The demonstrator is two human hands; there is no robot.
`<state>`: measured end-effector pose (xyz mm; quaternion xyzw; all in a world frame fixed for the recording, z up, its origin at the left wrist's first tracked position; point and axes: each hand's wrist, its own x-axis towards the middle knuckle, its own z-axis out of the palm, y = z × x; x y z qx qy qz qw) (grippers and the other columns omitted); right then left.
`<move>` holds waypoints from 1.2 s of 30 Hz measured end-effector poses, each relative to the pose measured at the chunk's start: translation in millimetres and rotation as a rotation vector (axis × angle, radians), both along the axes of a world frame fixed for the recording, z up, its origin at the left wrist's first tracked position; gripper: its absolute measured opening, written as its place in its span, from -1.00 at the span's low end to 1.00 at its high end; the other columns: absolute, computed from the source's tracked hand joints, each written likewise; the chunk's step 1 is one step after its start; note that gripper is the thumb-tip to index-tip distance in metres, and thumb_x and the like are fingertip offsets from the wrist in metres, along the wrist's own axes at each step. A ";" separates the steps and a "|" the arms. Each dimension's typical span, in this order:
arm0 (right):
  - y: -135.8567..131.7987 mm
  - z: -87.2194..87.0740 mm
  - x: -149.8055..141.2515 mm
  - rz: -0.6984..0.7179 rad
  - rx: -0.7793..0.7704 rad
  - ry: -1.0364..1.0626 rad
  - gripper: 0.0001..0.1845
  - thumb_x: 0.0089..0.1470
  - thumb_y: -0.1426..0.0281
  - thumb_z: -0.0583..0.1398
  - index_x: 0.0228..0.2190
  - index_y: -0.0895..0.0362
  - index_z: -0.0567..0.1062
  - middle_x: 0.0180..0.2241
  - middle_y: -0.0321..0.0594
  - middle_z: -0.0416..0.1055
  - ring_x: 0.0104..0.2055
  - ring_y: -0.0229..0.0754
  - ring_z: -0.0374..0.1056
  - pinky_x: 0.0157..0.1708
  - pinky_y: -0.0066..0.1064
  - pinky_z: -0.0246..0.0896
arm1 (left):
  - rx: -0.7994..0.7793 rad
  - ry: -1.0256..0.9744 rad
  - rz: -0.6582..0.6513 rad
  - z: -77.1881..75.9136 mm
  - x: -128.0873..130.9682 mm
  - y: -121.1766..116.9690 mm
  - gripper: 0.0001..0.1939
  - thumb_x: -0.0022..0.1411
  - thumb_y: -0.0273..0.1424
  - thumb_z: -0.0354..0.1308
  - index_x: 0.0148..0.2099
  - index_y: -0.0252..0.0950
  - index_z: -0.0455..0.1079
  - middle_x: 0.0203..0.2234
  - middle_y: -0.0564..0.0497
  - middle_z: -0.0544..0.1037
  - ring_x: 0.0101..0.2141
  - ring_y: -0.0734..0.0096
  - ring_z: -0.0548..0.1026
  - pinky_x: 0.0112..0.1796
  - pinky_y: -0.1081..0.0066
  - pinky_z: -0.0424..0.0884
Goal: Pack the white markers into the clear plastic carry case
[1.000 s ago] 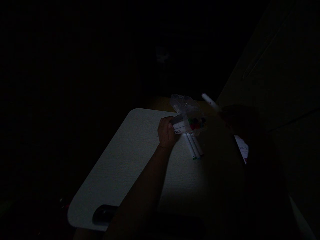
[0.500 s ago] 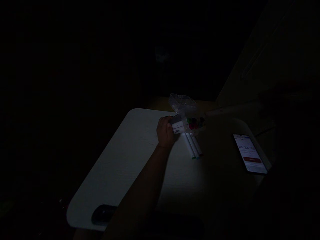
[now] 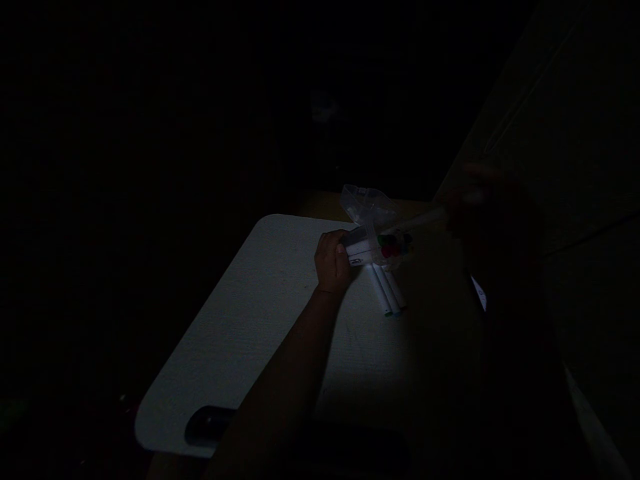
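Observation:
My left hand point(image 3: 332, 260) is closed round the base of a clear plastic marker case point(image 3: 356, 241), which lies on its side with its hinged lid point(image 3: 369, 203) raised. Several markers with red, green and dark caps point(image 3: 391, 248) show at its mouth. Dim in the shadow on the right, my right hand point(image 3: 473, 203) grips a white marker point(image 3: 425, 219), whose far end is at the opening of the case. Below the case, a few loose white markers point(image 3: 387, 290) lie side by side on the table.
The white table point(image 3: 235, 313) has rounded corners and a dark slot point(image 3: 207, 425) near its front edge. A lit phone point(image 3: 479, 293) lies at the right, mostly hidden behind my right arm. Everything around is very dark.
My right hand has brought the white marker leftward to the mouth of the case. My right arm now covers most of the phone. The left hand and case have hardly moved.

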<state>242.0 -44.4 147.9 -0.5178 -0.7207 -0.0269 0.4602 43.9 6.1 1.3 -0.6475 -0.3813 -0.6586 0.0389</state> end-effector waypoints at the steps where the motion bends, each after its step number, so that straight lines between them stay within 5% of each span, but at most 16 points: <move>1: 2.7 -4.1 -1.5 0.015 0.005 0.018 -0.54 0.18 0.24 0.08 0.06 0.20 0.33 -0.16 -0.07 0.45 -0.15 -0.21 0.39 -0.15 -0.36 0.31 | -0.001 -0.006 -0.003 0.2 0.1 -0.1 -0.57 0.37 -0.22 -0.30 -0.16 -0.31 0.34 -0.36 -0.08 0.46 -0.31 0.32 0.39 -0.28 0.31 0.32; 6: 10.2 -21.2 -15.4 0.119 -0.118 0.051 -0.69 0.17 0.27 0.10 -0.11 0.14 0.46 -0.25 -0.17 0.48 -0.29 -0.25 0.40 -0.33 -0.44 0.29 | 0.005 -0.019 -0.013 -0.4 0.0 0.5 -0.58 0.37 -0.23 -0.29 -0.16 -0.30 0.35 -0.35 -0.08 0.46 -0.29 0.33 0.39 -0.27 0.31 0.32; 13: 7.6 -22.1 -20.6 0.126 -0.191 -0.004 -0.78 0.18 0.27 0.08 -0.27 0.09 0.47 -0.33 -0.24 0.46 -0.35 -0.29 0.37 -0.41 -0.51 0.21 | 0.000 -0.009 0.005 -2.9 0.1 2.1 -0.57 0.37 -0.22 -0.31 -0.15 -0.31 0.34 -0.34 -0.10 0.47 -0.28 0.31 0.40 -0.26 0.30 0.33; 20: 22.5 -37.2 -17.4 0.178 -0.025 -0.084 -0.77 0.15 0.37 0.02 -0.34 0.12 0.47 -0.27 -0.16 0.44 -0.18 -0.21 0.36 -0.17 -0.39 0.26 | -0.003 -0.016 -0.003 -0.9 1.2 1.0 -0.57 0.37 -0.21 -0.31 -0.16 -0.29 0.33 -0.34 -0.08 0.46 -0.28 0.31 0.40 -0.26 0.30 0.33; 36: 21.1 -27.4 -17.3 0.130 -0.213 -0.012 -0.81 0.02 0.33 0.11 -0.36 0.12 0.48 -0.33 -0.20 0.42 -0.28 -0.23 0.36 -0.22 -0.35 0.30 | 0.005 -0.015 -0.003 1.2 0.9 -0.1 -0.56 0.38 -0.20 -0.32 -0.18 -0.29 0.34 -0.35 -0.09 0.46 -0.28 0.32 0.40 -0.25 0.29 0.33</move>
